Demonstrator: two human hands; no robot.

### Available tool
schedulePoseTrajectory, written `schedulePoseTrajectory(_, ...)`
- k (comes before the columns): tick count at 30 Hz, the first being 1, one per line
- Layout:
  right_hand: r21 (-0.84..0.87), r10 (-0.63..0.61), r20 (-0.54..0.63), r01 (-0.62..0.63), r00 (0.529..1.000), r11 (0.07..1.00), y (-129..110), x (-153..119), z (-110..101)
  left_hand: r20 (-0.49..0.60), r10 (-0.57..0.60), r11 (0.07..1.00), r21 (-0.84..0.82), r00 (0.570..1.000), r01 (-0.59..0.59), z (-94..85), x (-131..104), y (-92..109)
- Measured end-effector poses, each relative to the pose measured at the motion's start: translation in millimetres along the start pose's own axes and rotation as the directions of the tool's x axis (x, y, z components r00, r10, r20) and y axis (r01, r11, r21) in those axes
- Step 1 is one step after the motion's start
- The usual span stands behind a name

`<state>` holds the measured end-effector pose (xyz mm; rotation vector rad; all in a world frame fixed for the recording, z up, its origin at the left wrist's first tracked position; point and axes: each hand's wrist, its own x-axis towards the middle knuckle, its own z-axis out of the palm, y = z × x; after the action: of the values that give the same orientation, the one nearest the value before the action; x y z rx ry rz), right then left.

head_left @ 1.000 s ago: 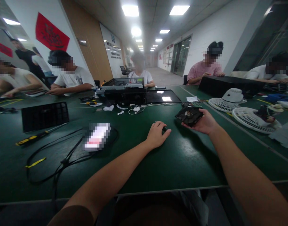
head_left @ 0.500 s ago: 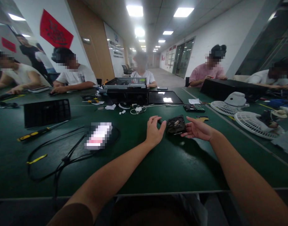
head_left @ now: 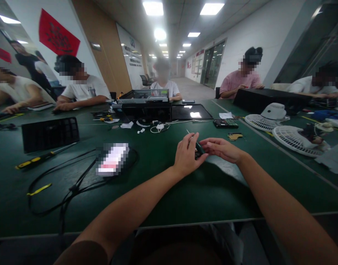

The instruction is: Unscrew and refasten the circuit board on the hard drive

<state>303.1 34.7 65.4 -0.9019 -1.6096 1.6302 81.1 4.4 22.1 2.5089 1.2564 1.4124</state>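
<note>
A small dark part point(head_left: 196, 154) sits between the two hands, over the green tabletop point(head_left: 169, 206), with only a sliver showing past the left fingers. Half a second ago it lay in plain view beside the right fingertips; now it is mostly covered by the left hand point(head_left: 187, 152), so the work is drawn into one spot with both hands at it. A dark-handled tool point(head_left: 200, 148) shows in the same gap, a thin shaft poking out beyond the left fingers. The right hand point(head_left: 225, 150) comes in from the side, fingers drawn together at the handle's edge. With so much hidden, I cannot tell whether either hand is clamped on tool or part. Farther out lie a yellowish piece point(head_left: 235, 136), a circuit board point(head_left: 226, 123), a black cable point(head_left: 74, 188) and a yellow-and-black screwdriver point(head_left: 39, 159).
</note>
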Motion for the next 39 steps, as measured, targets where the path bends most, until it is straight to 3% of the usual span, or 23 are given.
schedulePoseTrajectory(6,-0.135,-0.021,-0.015,0.019,1.0,0.991,10.9,10.1,8.0,0.091,0.102,0.994,0.039,0.991,-0.106,9.9,0.5,-10.5)
schedulePoseTrajectory(9,-0.145,-0.069,-0.221,0.037,0.973,0.989,14.4,14.2,-12.6,0.16,-0.015,0.989,0.149,0.987,-0.009,6.2,1.8,-24.5)
schedulePoseTrajectory(10,-0.191,-0.099,-0.353,0.032,0.93,0.981,15.6,15.0,-23.8,0.187,-0.068,0.982,0.186,0.98,0.033,4.2,2.1,-28.6)
schedulePoseTrajectory(11,-0.304,-0.147,-0.509,-0.018,0.848,0.953,17.0,15.3,-36.4,0.219,-0.12,0.975,0.21,0.968,0.074,2.3,2.6,-31.8)
schedulePoseTrajectory(13,-0.541,-0.258,-0.744,-0.329,0.616,0.774,20.9,13.5,-63.3,0.298,-0.197,0.965,0.226,0.934,0.131,-0.5,3.9,-35.5)
schedulePoseTrajectory(14,-0.579,-0.303,-0.79,-0.486,0.532,0.655,23.8,11.4,-76.3,0.337,-0.213,0.964,0.224,0.917,0.141,-1.4,4.8,-36.3)
schedulePoseTrajectory(16,-0.591,-0.353,-0.806,-0.643,0.474,0.487,31.6,5.5,-98.5,0.39,-0.232,0.963,0.221,0.891,0.154,-2.9,7.1,-38.0)
schedulePoseTrajectory(19,-0.591,-0.376,-0.799,-0.727,0.469,0.35,46.4,-2.2,-119.3,0.429,-0.275,0.957,0.21,0.861,0.201,-8.9,10.6,-49.0)
schedulePoseTrajectory(21,-0.618,-0.345,-0.779,-0.733,0.523,0.284,54.7,-2.7,-125.7,0.463,-0.314,0.949,0.185,0.829,0.256,-17.4,12.2,-65.1)
schedulePoseTrajectory(24,-0.644,-0.297,-0.758,-0.739,0.581,0.198,59.5,3.8,-127.7,0.499,-0.332,0.942,0.124,0.8,0.313,-33.0,12.8,-95.6)
schedulePoseTrajectory(28,-0.622,-0.225,-0.776,-0.774,0.589,0.121,55.4,13.8,-122.2,0.521,-0.31,0.938,0.031,0.795,0.345,-42.7,10.9,-121.6)
schedulePoseTrajectory(33,-0.621,-0.222,-0.774,-0.78,0.593,0.081,55.7,14.1,-117.8,0.491,-0.297,0.944,0.021,0.819,0.33,-34.3,9.1,-120.3)
schedulePoseTrajectory(39,-0.578,-0.259,-0.798,-0.812,0.543,0.079,59.5,10.6,-120.4,0.472,-0.302,0.944,0.029,0.828,0.328,-31.8,7.9,-112.3)
